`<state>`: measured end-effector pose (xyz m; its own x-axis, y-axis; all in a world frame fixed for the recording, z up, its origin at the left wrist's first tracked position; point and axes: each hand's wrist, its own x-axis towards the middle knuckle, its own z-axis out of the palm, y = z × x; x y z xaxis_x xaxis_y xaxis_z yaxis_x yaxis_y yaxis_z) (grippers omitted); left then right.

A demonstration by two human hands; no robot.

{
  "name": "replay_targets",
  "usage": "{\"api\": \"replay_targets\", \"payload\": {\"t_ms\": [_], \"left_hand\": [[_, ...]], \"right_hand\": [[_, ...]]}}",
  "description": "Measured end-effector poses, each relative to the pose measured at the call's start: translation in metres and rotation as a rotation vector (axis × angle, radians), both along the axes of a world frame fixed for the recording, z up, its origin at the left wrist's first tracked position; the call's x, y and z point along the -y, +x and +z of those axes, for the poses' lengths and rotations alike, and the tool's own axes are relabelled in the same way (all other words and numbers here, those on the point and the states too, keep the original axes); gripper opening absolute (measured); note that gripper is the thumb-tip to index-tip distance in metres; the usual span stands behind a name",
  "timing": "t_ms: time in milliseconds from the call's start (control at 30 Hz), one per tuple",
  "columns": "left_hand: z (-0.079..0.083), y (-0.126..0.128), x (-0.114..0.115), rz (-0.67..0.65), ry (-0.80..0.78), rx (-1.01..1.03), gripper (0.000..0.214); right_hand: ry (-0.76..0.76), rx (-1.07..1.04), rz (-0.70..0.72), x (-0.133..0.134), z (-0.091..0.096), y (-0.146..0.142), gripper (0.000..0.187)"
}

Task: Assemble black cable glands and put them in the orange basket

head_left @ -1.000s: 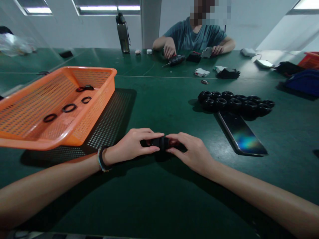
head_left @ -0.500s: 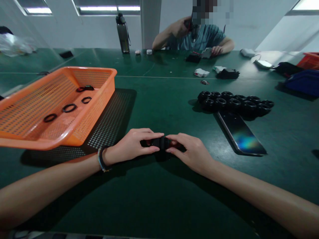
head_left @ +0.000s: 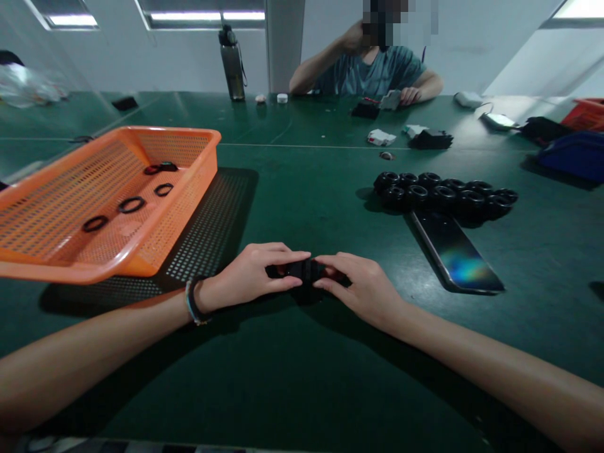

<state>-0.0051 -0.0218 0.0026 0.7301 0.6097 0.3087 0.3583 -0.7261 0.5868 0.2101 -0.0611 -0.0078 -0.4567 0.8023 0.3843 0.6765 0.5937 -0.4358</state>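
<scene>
Between my two hands, low over the green table, is a small black cylindrical fitting (head_left: 307,270) with a wider collar around its middle. The thumb and fingers of my left hand (head_left: 257,270) pinch its left end. My right hand (head_left: 361,283) grips the right end the same way, its fingertips close to those of the left. The fingers cover both ends of the fitting, so its full shape is hidden. Several black rounded parts with open tops (head_left: 443,195) stand in rows at the right, beyond a dark smartphone (head_left: 457,251).
An orange perforated basket (head_left: 174,239) stands at left, with several black rings (head_left: 131,204) inside. Across the table (head_left: 292,377) sits a person (head_left: 372,75). Near them are a bottle (head_left: 232,66), white parts (head_left: 381,137) and black parts (head_left: 431,139). A blue bin (head_left: 573,156) is far right.
Across the table, the person's raised hand has moved up toward the head. My hands and the black fitting stay practically in place.
</scene>
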Motion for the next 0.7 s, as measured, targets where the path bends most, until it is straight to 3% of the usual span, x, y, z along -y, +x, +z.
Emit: {"api": "replay_targets", "payload": {"t_ms": [333,500,700], "left_hand": [[0.0027,0.0007,-0.0007,0.018,-0.033,-0.014,0.035],[0.0035,0.0016,-0.0005,0.017,-0.042,-0.002,0.035],[0.0022,0.0014,0.0005,0.007,-0.032,-0.019,0.035]], "right_hand": [[-0.002,-0.028,0.009,0.0006,0.001,0.0003,0.017],[0.019,-0.078,0.012,0.0011,-0.0005,0.0002,0.025],[0.013,-0.103,0.016,0.0003,-0.0022,0.0002,0.021]]}}
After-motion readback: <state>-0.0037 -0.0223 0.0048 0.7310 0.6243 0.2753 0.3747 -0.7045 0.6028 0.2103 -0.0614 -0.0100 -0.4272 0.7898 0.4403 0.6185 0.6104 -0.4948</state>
